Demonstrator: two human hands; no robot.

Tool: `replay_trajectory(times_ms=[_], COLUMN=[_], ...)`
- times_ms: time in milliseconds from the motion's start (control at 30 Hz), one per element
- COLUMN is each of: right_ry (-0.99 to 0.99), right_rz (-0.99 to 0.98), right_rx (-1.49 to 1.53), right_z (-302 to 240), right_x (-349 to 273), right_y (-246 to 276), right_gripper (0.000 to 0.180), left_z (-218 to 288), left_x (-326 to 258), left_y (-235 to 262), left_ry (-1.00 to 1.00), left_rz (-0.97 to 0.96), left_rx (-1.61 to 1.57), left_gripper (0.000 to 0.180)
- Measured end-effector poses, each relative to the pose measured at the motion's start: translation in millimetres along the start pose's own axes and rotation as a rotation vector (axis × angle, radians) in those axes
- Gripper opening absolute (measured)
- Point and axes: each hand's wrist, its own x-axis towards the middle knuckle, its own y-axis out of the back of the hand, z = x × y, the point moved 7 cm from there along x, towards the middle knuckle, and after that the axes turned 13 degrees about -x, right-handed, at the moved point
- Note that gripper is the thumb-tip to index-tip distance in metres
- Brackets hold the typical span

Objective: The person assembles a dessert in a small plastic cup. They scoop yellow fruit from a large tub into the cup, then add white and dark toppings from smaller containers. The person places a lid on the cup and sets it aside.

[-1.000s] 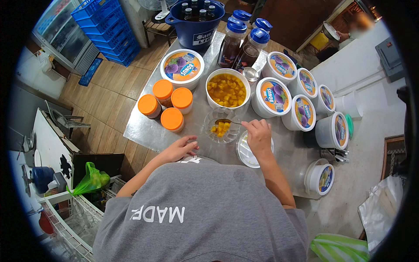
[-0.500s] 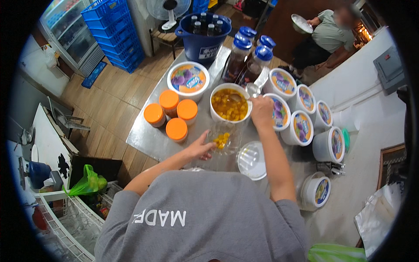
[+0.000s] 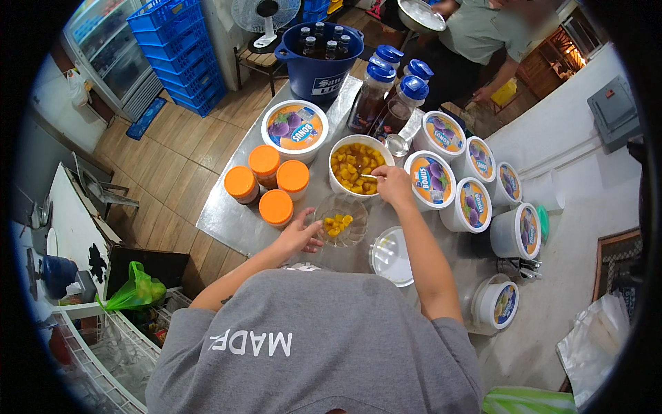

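Now the right hand (image 3: pixel 392 185) pinches a spoon (image 3: pixel 367 176) over the white bowl (image 3: pixel 336 185) of yellow fruit. Left hand (image 3: pixel 298 234) lies open, fingers touching the clear cup (image 3: pixel 340 219) holding a few pieces. Orange-lid jars (image 3: pixel 267 182), tubs (image 3: pixel 429 181) and bottles (image 3: pixel 372 96) stand on the metal table (image 3: pixel 227 228). Below is a wood floor (image 3: pixel 172 165).

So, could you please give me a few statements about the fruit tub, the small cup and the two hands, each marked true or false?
1. The right hand reaches into the white tub of yellow fruit pieces. True.
2. The clear cup is empty. False: it holds a few yellow pieces.
3. The left hand touches the cup's side. True.
4. Four orange-lidded jars stand right of the tub. False: they stand on its left.
5. The clear lid covers the cup. False: it lies beside it.
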Motion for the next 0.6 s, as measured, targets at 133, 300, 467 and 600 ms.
replay_trajectory(times_ms=[133, 300, 467, 600], right_ry=[-0.060, -0.070, -0.101, -0.105], right_rz=[-0.071, -0.068, -0.058, 0.014], right_rx=[0.071, 0.150, 0.224, 0.204], right_z=[12.2, 30.2, 26.6, 27.7], right_x=[0.2, 0.5, -8.5, -12.6], right_y=[-2.4, -6.4, 1.6, 4.5], right_gripper=[0.021, 0.021, 0.020, 0.021], left_z=[15.8, 8.8, -0.7, -1.1], left_x=[-21.7, -39.2, -51.1, -55.7], left_y=[-5.0, 3.2, 18.5, 21.7], left_ry=[-0.002, -0.015, -0.010, 0.001], left_rz=[-0.025, -0.101, -0.074, -0.061], left_rx=[0.128, 0.308, 0.281, 0.299], left_gripper=[0.074, 0.070, 0.065, 0.063])
